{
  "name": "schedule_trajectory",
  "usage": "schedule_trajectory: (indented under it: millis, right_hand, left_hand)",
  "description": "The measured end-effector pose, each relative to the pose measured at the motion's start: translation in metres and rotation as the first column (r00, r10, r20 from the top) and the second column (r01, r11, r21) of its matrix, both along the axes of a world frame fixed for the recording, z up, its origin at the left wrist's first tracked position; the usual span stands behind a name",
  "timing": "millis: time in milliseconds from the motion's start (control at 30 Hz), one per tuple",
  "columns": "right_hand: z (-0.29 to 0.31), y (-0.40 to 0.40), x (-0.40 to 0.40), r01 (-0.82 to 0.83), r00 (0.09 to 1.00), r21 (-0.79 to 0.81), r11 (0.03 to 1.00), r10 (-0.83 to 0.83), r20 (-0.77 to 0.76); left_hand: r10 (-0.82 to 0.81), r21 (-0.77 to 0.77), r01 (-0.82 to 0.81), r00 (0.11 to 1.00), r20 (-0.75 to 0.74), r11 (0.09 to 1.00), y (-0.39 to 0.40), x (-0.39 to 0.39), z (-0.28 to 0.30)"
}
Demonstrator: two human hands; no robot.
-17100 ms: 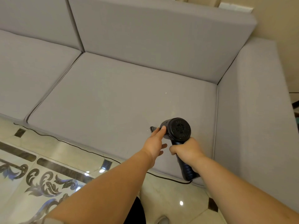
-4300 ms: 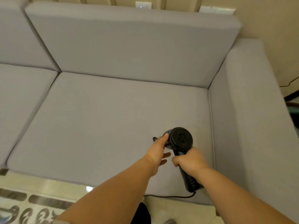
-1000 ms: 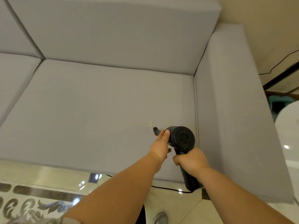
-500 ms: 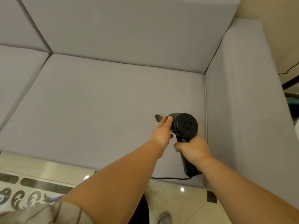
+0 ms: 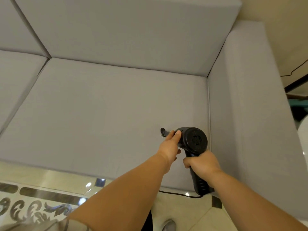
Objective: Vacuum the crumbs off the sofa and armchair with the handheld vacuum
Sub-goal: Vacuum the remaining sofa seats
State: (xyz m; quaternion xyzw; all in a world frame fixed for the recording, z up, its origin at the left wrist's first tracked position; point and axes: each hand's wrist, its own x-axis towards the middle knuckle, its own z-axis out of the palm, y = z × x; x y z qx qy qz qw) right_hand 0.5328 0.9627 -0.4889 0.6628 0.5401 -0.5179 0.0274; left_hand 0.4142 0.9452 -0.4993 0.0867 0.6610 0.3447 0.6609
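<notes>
Head view: black, round-backed handheld vacuum [image 5: 195, 141], narrow nozzle touching grey sofa [image 5: 108, 105].

No legible text, label or number on anything visible.
</notes>
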Motion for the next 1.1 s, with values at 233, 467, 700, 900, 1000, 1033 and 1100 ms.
schedule_trajectory:
  millis: [233,467,700,900,1000,1033,1100]
  right_hand:
    - [0.014,0.001,-0.004,-0.024,1.0,0.055,0.998,0.025,-0.015]
    - [-0.003,0.019,-0.044,-0.054,0.998,0.073,0.996,0.055,-0.006]
    - [-0.004,0.017,-0.038,-0.055,0.998,0.015,0.998,0.054,0.045]
    - [0.01,0.002,-0.012,-0.058,0.997,0.001,0.998,0.058,0.057]
    - [0.01,-0.015,0.008,-0.037,0.997,-0.011,0.999,0.038,0.061]
    - [0.01,-0.02,0.013,-0.035,0.997,-0.013,0.999,0.036,0.061]
    - [0.011,-0.031,0.024,-0.032,0.998,-0.008,0.999,0.032,0.051]
  left_hand:
    - [0.063,0.054,-0.062,0.998,-0.006,0.997,-0.003,-0.003,0.014]
    - [0.104,0.042,-0.103,0.994,-0.025,0.994,0.012,-0.04,0.003]
    - [0.043,0.008,-0.043,0.999,-0.023,0.999,0.01,-0.036,-0.002]
    - [0.014,-0.011,-0.015,1.0,-0.016,1.0,-0.003,-0.011,0.005]
    - [-0.007,-0.013,0.006,1.0,-0.02,1.0,-0.019,0.009,0.007]
    - [-0.01,-0.012,0.01,1.0,-0.02,1.0,-0.025,0.015,0.007]
    - [-0.002,-0.009,0.002,1.0,-0.005,1.0,-0.035,0.026,0.008]
